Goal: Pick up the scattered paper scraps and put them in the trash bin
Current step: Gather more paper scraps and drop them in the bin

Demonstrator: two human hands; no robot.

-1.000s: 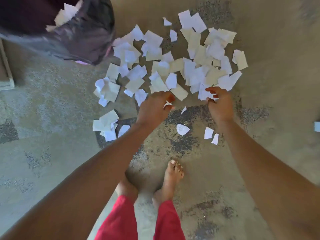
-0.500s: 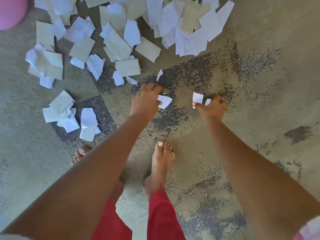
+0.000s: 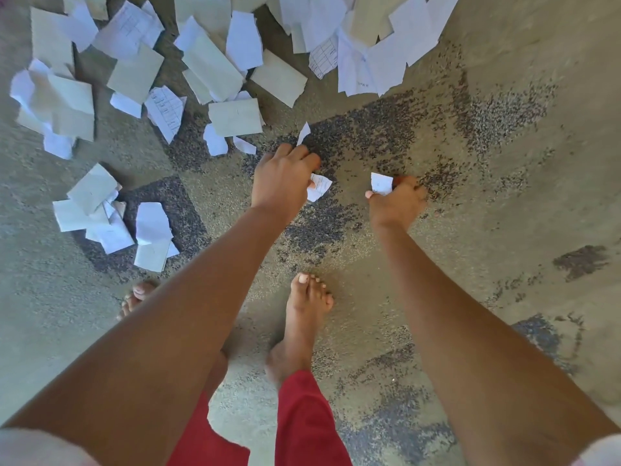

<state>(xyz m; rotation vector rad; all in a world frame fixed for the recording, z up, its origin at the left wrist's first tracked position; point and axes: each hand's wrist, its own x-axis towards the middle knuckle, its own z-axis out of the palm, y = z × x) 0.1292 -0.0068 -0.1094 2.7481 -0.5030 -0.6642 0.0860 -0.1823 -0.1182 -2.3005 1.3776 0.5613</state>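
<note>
My left hand (image 3: 284,178) is down at the floor, its fingers closed on a small white paper scrap (image 3: 318,188). My right hand (image 3: 398,203) pinches another small white scrap (image 3: 381,183) between thumb and fingers. A tiny white scrap (image 3: 303,133) lies just beyond my left hand. Several white and beige paper scraps (image 3: 215,67) cover the floor across the top of the view. A smaller cluster of scraps (image 3: 111,216) lies at the left. The trash bin is out of view.
The floor (image 3: 504,163) is worn grey concrete with dark patches. My bare right foot (image 3: 302,317) stands below my hands, and the toes of my left foot (image 3: 137,295) show under my left forearm. Red trouser legs (image 3: 302,422) fill the bottom centre.
The view has dropped and the bin has left the frame. Both hands came back from the big pile to the small scraps nearer my feet and closed on one each.
</note>
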